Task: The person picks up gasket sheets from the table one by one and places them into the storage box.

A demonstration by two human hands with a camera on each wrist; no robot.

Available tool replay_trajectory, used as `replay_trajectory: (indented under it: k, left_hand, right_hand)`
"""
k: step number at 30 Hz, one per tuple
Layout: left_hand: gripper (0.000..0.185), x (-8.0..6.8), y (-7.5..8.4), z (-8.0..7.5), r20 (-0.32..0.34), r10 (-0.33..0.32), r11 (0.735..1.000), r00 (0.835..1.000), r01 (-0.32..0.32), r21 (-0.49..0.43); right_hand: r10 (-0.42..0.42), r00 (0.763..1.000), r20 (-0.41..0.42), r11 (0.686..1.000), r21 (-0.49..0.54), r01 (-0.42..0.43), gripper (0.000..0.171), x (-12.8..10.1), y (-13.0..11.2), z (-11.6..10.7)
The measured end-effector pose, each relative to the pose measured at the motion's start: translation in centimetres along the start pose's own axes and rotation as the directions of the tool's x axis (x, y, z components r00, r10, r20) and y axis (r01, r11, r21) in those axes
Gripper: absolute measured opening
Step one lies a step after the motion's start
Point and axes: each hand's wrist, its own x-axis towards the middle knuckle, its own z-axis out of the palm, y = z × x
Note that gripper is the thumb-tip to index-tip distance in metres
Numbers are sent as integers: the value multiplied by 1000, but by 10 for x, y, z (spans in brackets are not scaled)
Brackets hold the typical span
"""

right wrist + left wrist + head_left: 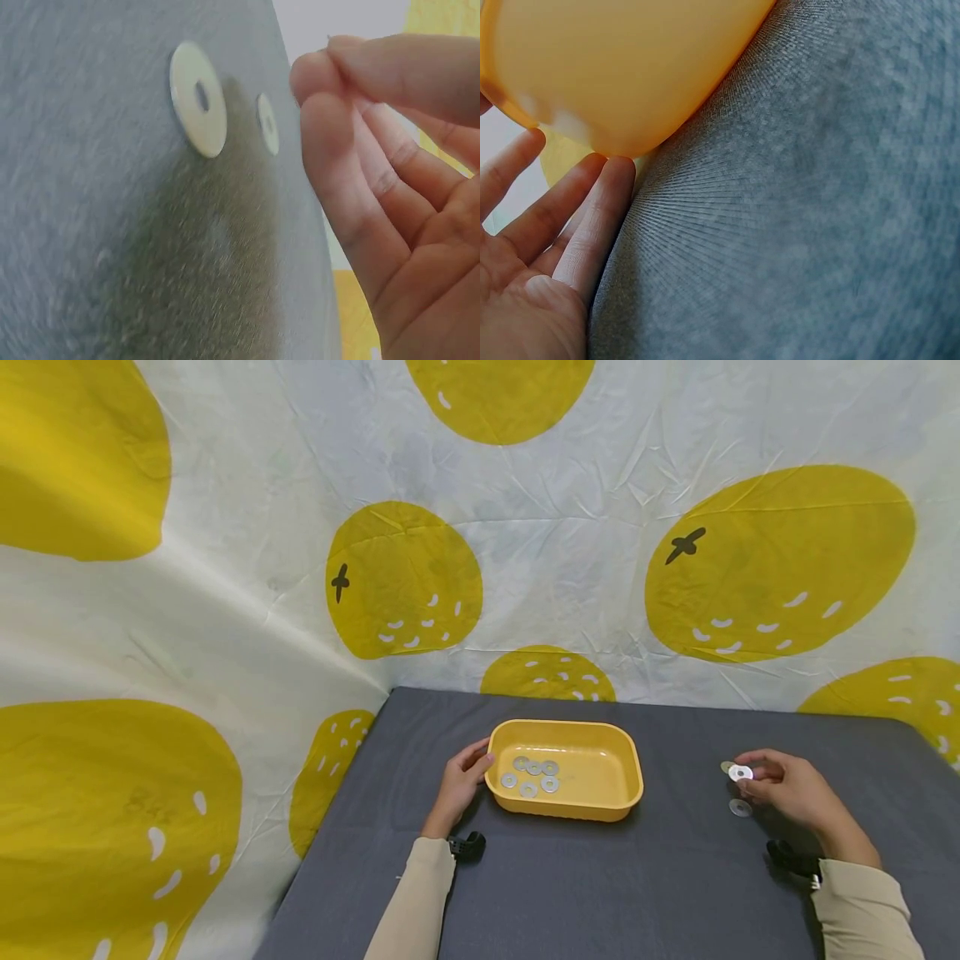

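Note:
A yellow plastic tray (600,806) stands mid-table with several metal washers (531,776) lying in its left half. My left hand (478,766) rests against the tray's left end with straight fingers; in the left wrist view the fingertips (611,180) touch the tray's rounded corner (630,75). To the right, my right hand (750,774) pinches one washer (740,772) at its fingertips just above the cloth. Two loose washers lie close by: one (726,767) (268,124) behind the fingers and one (740,807) (199,99) nearer me. In the right wrist view the held washer is hidden between thumb and fingertip (319,75).
The table is covered with grey cloth (600,893). A white sheet printed with yellow fruit (405,581) hangs behind and along the left. The table's left edge runs diagonally past my left sleeve (412,910).

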Motion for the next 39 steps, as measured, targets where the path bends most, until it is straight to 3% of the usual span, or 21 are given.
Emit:
replay_trajectory:
  k: [12,20,39]
  left_hand:
    - [41,0,-1,-1,-4,2,1000,1000,-2,-1]
    - [41,-1,-1,-1,-6,-2,1000,1000,2,3]
    - [41,0,1,0,1,-3,1000,1000,3,2]
  right_hand:
    - [-70,998,7,985,158,68,46,4,-10,4]
    - [-68,997,47,963,264,54,45,8,-21,15]
    - [-34,995,95,969,246,10,61,12,-47,33]
